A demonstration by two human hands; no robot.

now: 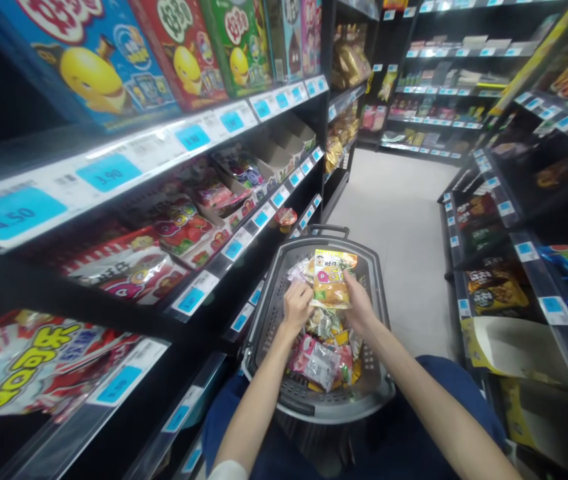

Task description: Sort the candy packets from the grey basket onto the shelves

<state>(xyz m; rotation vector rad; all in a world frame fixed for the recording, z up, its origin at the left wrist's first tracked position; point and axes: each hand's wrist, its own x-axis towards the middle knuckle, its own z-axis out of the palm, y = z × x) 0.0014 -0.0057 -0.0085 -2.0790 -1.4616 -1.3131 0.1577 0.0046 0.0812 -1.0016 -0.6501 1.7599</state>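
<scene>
As hands (298, 303) hold a yellow packet (331, 292) — basket (277, 303) beneath, shelves (159, 148) alongside

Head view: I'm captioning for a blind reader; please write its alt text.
A person's left hand and right hand hold a yellow packet over a basket of snacks. Stocked shelves line the aisle on both sides.

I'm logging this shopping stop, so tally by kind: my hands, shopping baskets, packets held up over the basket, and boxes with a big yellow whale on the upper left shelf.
Hands, left hand and right hand: 2
Shopping basket: 1
Held yellow packet: 1
Whale boxes, blue box, red box and green box: 3
Total: 7
</scene>
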